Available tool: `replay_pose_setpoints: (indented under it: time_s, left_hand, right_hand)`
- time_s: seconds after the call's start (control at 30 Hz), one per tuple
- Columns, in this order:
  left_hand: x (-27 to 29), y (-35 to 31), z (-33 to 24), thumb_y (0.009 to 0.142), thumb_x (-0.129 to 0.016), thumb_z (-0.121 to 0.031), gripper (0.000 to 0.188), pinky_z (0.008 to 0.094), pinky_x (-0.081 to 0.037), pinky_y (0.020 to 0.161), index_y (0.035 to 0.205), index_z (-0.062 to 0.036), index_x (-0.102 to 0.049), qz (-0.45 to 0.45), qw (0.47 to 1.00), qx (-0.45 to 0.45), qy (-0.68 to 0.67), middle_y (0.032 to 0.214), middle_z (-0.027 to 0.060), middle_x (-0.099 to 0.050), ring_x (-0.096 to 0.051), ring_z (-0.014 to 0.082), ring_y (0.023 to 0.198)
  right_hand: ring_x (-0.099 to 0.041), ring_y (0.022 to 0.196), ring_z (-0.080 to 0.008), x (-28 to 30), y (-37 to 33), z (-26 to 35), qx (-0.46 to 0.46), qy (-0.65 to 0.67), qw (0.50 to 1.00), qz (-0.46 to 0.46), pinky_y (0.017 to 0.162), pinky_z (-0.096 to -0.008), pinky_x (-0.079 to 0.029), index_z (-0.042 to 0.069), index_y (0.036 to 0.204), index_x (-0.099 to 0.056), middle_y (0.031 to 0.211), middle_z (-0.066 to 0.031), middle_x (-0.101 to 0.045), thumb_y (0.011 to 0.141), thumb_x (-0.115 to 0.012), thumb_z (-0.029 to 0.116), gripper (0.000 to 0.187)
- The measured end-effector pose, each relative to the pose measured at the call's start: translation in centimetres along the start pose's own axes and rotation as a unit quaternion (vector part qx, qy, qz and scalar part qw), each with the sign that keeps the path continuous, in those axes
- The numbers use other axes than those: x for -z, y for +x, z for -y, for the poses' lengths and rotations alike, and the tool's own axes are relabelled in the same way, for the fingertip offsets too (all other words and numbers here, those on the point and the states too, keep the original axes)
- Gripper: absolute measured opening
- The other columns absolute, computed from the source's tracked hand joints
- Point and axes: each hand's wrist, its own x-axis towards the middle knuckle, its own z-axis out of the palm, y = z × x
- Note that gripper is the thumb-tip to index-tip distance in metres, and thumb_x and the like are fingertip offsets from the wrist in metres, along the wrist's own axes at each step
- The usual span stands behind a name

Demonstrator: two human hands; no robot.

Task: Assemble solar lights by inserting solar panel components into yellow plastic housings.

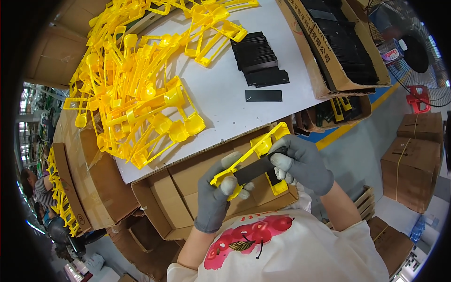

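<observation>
The fingers [228,184] of the left hand [210,190] were curled tight round the left end of a yellow frame [261,146], thumb on top, just below the centre of the frame of view. Those of the right hand [307,164] were narrow, pinching the right end of a black plate [253,170] that lay across the yellow frame, its left end near the left thumb; whether they also gripped the yellow frame I could not tell. Both hands wore grey gloves with pale fingertips

Beneath them, at the lower middle, an open box [167,199] stood against the near edge of a white table [218,89]. A tangled pile [174,97] of yellow frames covered the table's upper left. At the upper middle lay a fanned stack [256,54] of black plates, with a single plate [263,96] just below it. A carton [305,51] of black pieces stood at the upper right, and a fan [416,51] beyond it, near a red stool [417,98]. At the far left, a person [44,190] in a striped top was partly visible
</observation>
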Motion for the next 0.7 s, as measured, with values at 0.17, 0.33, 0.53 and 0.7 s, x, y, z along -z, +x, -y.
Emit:
replay_pose_setpoints:
  time_s: [0.17, 0.33, 0.53, 0.7]
  left_hand:
    - [-0.9, -0.4, -0.1, 0.086, -0.066, -0.011, 0.047, 0.0269, -0.053, 0.062, 0.128, 0.0039, -0.052, -0.06, 0.994, 0.003, 0.095, 0.1, 0.0152, -0.064, -0.065, 0.0179, 0.073]
    - [1.1, -0.8, 0.1, 0.09, -0.058, -0.011, 0.04, 0.0358, -0.058, 0.077, 0.126, 0.0043, -0.051, -0.029, 0.999, 0.005, -0.033, 0.108, 0.0186, -0.063, -0.065, 0.0317, 0.098]
    - [1.7, -0.7, 0.3, 0.09, -0.057, -0.008, 0.033, 0.0336, -0.06, 0.069, 0.12, 0.0051, -0.055, -0.06, 0.998, 0.037, -0.004, 0.105, 0.0183, -0.064, -0.068, 0.0303, 0.088]
    - [1.4, -0.8, 0.3, 0.09, -0.057, -0.007, 0.032, 0.0317, -0.06, 0.066, 0.118, 0.0063, -0.056, -0.068, 0.997, 0.035, -0.001, 0.102, 0.018, -0.065, -0.069, 0.0287, 0.084]
  right_hand:
    - [-0.054, 0.057, -0.0024, -0.7, -0.7, -0.9, 0.072, -0.097, 0.993, -0.011, 0.05, -0.0173, -0.042, 0.003, 0.099, -0.059, 0.072, -0.001, -0.062, 0.091, -0.06, 0.014, 0.013]
    - [-0.053, 0.057, -0.0019, 0.4, -0.9, 1.4, 0.022, -0.086, 0.993, -0.081, 0.05, -0.0172, -0.041, 0.002, 0.097, -0.06, 0.071, -0.0013, -0.061, 0.09, -0.06, 0.009, 0.01]
    - [-0.055, 0.06, -0.0032, -0.4, -0.8, 2.2, 0.095, -0.23, 0.968, -0.021, 0.055, -0.0193, -0.044, 0.001, 0.101, -0.056, 0.072, -0.0024, -0.062, 0.092, -0.058, 0.011, 0.013]
    - [-0.061, 0.061, -0.0161, -0.9, -0.4, 0.9, 0.146, -0.312, 0.937, -0.062, 0.055, -0.0263, -0.047, 0.003, 0.098, -0.059, 0.071, -0.0088, -0.064, 0.088, -0.064, 0.015, 0.016]
